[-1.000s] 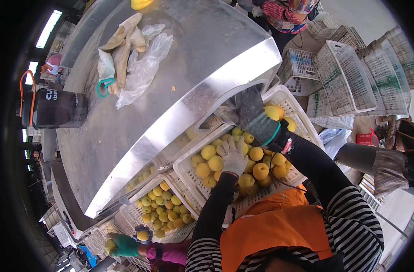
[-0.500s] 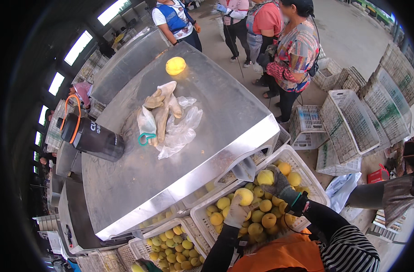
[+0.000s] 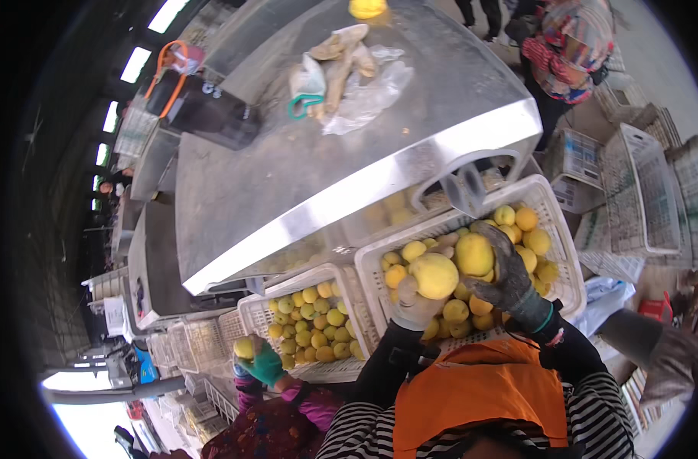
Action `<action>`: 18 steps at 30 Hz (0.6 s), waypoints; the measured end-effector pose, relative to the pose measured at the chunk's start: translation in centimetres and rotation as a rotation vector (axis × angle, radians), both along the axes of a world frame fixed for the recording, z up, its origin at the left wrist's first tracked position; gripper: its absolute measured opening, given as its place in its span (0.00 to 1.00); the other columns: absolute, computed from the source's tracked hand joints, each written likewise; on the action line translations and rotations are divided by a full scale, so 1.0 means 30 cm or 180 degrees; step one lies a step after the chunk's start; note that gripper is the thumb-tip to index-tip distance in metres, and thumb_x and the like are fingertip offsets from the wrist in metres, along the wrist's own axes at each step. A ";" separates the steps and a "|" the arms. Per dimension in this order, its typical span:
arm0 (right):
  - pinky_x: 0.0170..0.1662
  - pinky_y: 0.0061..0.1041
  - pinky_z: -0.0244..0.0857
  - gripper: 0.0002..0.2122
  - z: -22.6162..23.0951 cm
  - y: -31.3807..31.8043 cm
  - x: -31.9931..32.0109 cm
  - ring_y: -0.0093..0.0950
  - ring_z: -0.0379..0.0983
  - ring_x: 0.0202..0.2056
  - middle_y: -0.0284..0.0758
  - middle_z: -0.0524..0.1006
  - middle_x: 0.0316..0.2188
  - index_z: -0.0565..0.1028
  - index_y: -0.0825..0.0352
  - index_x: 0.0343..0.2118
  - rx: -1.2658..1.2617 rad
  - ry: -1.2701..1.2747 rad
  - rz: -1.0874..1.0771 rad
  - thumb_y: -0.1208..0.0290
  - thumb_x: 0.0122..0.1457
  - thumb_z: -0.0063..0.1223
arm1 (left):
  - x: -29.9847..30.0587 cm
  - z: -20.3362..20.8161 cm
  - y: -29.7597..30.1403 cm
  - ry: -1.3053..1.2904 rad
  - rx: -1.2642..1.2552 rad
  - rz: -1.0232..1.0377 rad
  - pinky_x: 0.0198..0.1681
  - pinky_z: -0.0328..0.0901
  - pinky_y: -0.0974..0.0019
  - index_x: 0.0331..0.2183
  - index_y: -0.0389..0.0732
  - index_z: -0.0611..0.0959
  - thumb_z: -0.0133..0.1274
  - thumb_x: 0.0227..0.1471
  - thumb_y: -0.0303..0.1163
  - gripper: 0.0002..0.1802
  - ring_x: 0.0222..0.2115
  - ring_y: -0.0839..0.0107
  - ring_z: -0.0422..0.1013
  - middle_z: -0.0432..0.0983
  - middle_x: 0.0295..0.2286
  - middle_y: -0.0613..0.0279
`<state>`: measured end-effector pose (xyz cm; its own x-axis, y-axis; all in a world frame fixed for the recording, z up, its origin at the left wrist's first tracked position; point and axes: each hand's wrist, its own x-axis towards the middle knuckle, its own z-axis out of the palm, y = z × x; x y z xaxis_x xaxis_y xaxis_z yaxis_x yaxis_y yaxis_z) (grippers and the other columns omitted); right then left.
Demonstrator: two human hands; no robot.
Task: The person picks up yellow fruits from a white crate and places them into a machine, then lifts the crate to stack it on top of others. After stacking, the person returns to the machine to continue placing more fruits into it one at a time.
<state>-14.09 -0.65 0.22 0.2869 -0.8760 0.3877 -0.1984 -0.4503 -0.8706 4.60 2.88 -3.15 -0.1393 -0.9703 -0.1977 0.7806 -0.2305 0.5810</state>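
While a co-worker's green-gloved hand grips a small fruit at far left, the pale-gloved left hand grasps one yellow fruit and the dark-gloved right hand a second yellow fruit, both above a fruit-filled white crate.

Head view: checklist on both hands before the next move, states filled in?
1. Left hand holds its fruit: ok.
2. Right hand holds its own fruit: ok.
3. One hand free: not ok, each has a fruit.
4. Co-worker's hand apart from both: ok, off to the left, beside the neighbouring crate.
5. Undersides of the held fruits unmarked: cannot tell, hidden from this view.
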 end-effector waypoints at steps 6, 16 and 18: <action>0.56 0.40 0.53 0.33 -0.064 0.016 -0.025 0.45 0.60 0.53 0.48 0.63 0.52 0.59 0.68 0.53 -0.0894 0.0598 -0.0353 0.68 0.42 0.57 | -0.025 -0.106 0.016 -0.0711 -0.0334 -0.0679 0.56 0.52 0.68 0.53 0.38 0.63 0.47 0.51 0.51 0.35 0.50 0.68 0.60 0.63 0.49 0.58; 0.54 0.32 0.57 0.40 -0.013 -0.067 0.016 0.42 0.63 0.51 0.48 0.64 0.52 0.56 0.72 0.56 -0.0436 0.0450 -0.0670 0.64 0.39 0.62 | 0.002 0.108 -0.064 -0.0591 -0.1040 -0.0582 0.48 0.60 0.70 0.45 0.38 0.70 0.45 0.51 0.50 0.28 0.43 0.70 0.65 0.69 0.42 0.61; 0.50 0.32 0.61 0.40 0.011 -0.084 0.015 0.41 0.66 0.49 0.49 0.65 0.51 0.56 0.72 0.56 -0.0656 0.0655 -0.0563 0.65 0.40 0.64 | 0.003 0.087 -0.068 0.0755 -0.0749 -0.0871 0.48 0.60 0.70 0.45 0.38 0.70 0.49 0.50 0.47 0.26 0.43 0.69 0.66 0.69 0.41 0.60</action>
